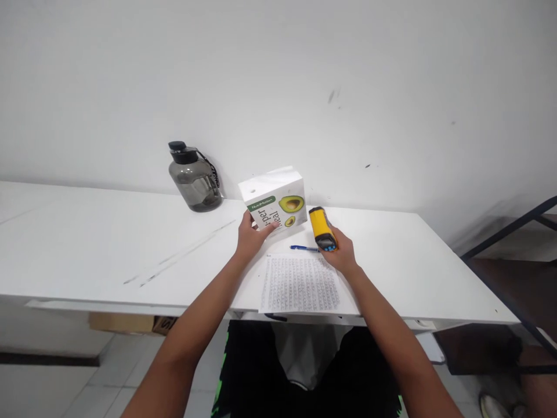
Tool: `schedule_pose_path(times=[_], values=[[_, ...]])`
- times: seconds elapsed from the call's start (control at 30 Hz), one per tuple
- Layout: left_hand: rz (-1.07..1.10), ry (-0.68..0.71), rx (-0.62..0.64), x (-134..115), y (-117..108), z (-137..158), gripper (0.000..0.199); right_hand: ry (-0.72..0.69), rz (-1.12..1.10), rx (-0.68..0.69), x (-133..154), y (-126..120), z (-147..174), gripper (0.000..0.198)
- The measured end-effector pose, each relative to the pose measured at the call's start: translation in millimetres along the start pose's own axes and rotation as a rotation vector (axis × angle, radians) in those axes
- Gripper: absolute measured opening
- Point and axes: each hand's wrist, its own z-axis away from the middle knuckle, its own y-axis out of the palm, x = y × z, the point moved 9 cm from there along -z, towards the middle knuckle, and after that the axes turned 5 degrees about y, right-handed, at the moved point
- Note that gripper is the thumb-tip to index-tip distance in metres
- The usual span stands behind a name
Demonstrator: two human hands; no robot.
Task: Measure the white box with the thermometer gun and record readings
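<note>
My left hand (pixel 253 235) is closed on the lower left of a white box (pixel 274 200) printed with avocados and a green label. The box is tilted above the back of the table, its top side toward the wall. My right hand (pixel 343 251) grips a yellow and black infrared thermometer (pixel 322 226), with its small display and blue buttons facing me. Its handle is hidden in my palm. Between the hands a blue pen (pixel 303 248) lies just behind a sheet of paper (pixel 300 284) covered in rows of writing; the pen's right end is by my right hand.
A grey see-through water bottle (pixel 195 180) with a black lid stands left of the box, close to the wall. The white table (pixel 183 232) ends at the right, near a black metal frame (pixel 513 232). Under the table is a cardboard box (pixel 122 322).
</note>
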Motion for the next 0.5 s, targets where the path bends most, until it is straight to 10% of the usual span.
schedule_pose_path(times=[0.5], values=[[-0.128, 0.158, 0.18, -19, 18, 11, 0.068, -0.41, 0.087, -0.073, 40, 0, 13, 0.04]])
